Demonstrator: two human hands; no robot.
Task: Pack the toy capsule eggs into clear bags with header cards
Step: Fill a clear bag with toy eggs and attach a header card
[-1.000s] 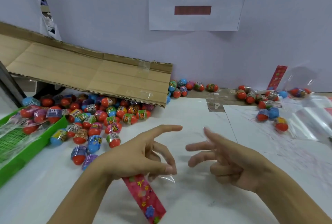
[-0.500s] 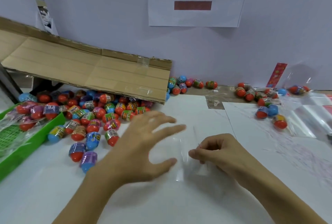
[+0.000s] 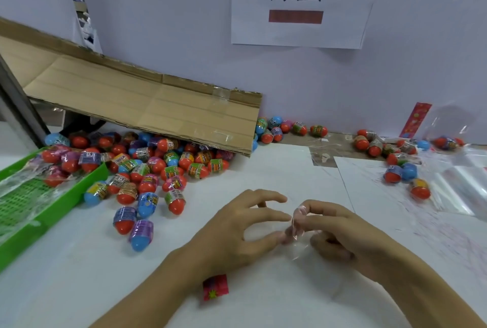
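Head view. A thin clear plastic bag point(image 3: 297, 233) is held low at centre, above the white tabletop point(image 3: 79, 262), pinched between both hands. The left hand point(image 3: 237, 233) is seen with thumb and forefinger closed on the bag's edge, the other fingers spread above. The right hand point(image 3: 340, 233) is seen with fingers curled, the film gripped at their tips. A red printed header card point(image 3: 214, 288) is partly seen under the left wrist; whether it is joined to the bag cannot be told.

A heap of red, blue, purple and green plastic capsule eggs point(image 3: 147, 169) is spread on the table to the left, partly under a tilted sheet of brown corrugated cardboard point(image 3: 147, 101). A green slotted plastic tray point(image 3: 39, 204) is set at the far left, with some eggs inside. More eggs point(image 3: 395, 154) and loose clear bags point(image 3: 463, 185) are scattered at the right. A white paper sign with black characters point(image 3: 296, 3) is fixed to the wall.
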